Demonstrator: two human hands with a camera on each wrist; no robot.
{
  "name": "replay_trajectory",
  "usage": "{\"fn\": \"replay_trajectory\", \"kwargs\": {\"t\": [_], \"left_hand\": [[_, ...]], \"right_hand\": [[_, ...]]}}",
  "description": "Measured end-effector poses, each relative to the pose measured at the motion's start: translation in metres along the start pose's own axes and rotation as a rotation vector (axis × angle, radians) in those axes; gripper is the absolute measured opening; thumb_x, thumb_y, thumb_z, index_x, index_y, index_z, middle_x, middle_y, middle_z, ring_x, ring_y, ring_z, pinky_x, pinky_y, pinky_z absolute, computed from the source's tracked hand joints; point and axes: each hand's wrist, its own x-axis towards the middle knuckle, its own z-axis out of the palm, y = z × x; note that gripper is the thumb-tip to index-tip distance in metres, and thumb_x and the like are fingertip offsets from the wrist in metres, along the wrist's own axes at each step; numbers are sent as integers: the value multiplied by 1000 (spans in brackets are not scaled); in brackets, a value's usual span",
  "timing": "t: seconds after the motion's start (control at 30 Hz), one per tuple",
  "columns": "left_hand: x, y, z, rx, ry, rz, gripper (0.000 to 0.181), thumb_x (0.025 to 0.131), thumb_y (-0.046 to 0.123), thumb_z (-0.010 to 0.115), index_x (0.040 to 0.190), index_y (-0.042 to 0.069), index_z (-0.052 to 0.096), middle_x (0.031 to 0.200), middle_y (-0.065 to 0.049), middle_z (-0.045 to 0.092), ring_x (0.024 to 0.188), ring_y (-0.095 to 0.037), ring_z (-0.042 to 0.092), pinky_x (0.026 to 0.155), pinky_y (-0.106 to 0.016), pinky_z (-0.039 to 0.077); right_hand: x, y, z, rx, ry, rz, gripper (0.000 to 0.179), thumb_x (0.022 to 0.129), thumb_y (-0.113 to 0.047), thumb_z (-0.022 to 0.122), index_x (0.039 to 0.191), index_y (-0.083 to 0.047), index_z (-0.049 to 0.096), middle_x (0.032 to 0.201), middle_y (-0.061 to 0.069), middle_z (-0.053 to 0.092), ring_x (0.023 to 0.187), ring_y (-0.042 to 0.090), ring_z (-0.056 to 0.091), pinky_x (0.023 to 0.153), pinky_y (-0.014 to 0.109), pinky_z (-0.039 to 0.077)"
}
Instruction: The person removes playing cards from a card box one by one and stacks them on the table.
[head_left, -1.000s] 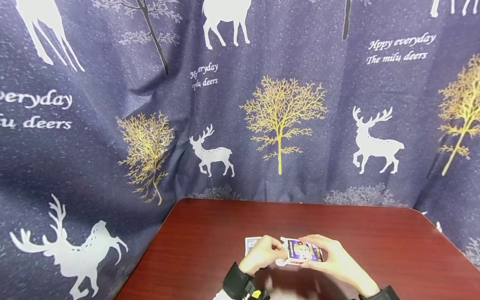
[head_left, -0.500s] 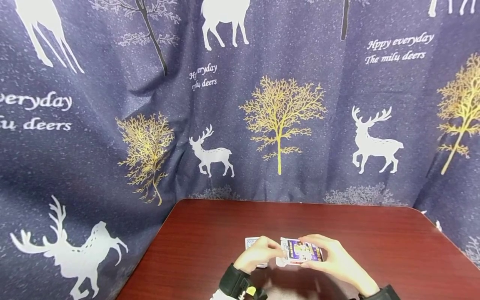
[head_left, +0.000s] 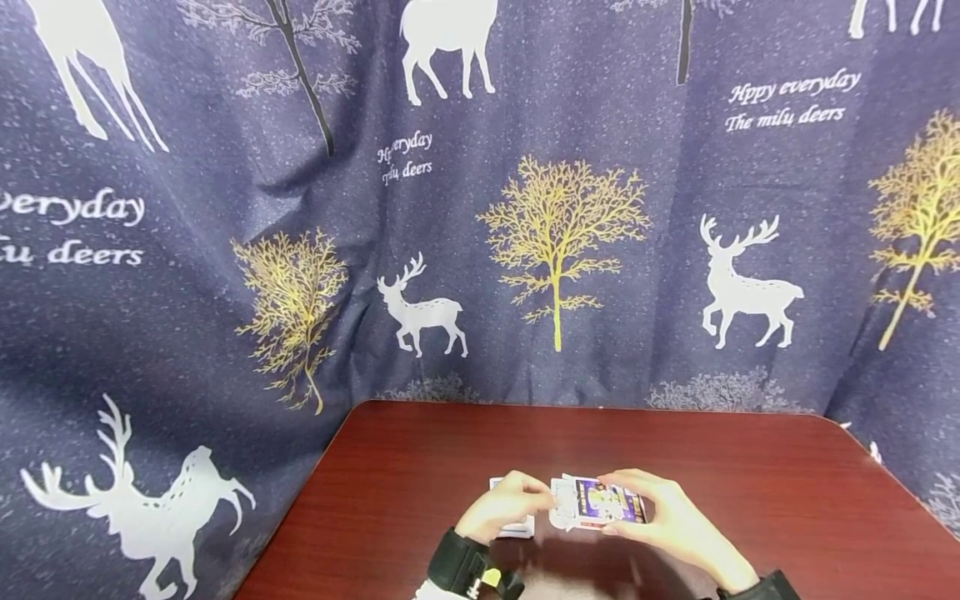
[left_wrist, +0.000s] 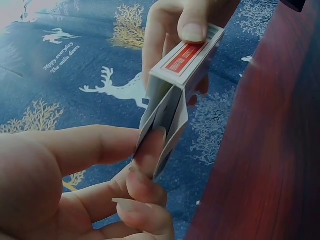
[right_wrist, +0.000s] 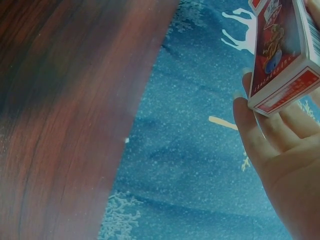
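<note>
Just above the table, my right hand (head_left: 671, 512) grips a playing-card box (head_left: 607, 502) by its long edges, thumb on one side and fingers on the other. Its printed face is purple and gold in the head view and the opposite face is red in the right wrist view. At the box's open left end, my left hand (head_left: 501, 507) pinches a white flap (left_wrist: 175, 132); one fingertip reaches into the mouth in the left wrist view. I cannot tell whether a card is also pinched. A small pile of playing cards (head_left: 516, 530) lies partly hidden under my left hand.
The reddish-brown table (head_left: 450, 442) has rounded far corners. Directly behind it hangs a dark blue curtain (head_left: 637, 367) printed with deer and trees. A black band (head_left: 459, 560) with a yellow item circles my left wrist.
My left hand has drawn back leftward from the box, and more white shows at the box's open end. The right hand keeps its grip almost in place.
</note>
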Motion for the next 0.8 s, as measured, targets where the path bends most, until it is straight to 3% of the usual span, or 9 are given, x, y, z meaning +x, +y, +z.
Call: {"fn": "replay_trajectory", "kwargs": {"t": [0.13,0.3,0.6,0.8], "left_hand": [[-2,1,-4,17,6,-10,22,82,9,64,89,-11,68,64,8,52,59,-5,39,52,-21,30],[-3,2,-12,27,11,-44,21,83,11,65,90,-8,69,59,10,45,52,-5,34,47,-20,27],[-6,2,-28,66,-10,-14,31,85,14,61,91,-16,61,57,10,38,52,-5,33,48,-20,25],[-8,1,-32,35,11,-15,22,85,10,60,81,-12,59,59,9,39,54,-6,36,50,-21,29]], "right_hand": [[0,-2,-1,-29,4,-2,48,75,-27,82,120,-19,65,111,-6,68,89,1,61,74,17,48],[1,-3,-2,-55,3,-10,50,74,-29,83,120,-19,65,112,-6,68,89,1,61,73,17,48],[2,-3,-2,-11,31,-29,51,74,-25,83,121,-16,65,110,-2,68,85,3,60,69,19,49],[0,-2,-2,-26,6,13,51,74,-28,83,121,-19,64,112,-6,68,88,0,60,72,18,49]]}}
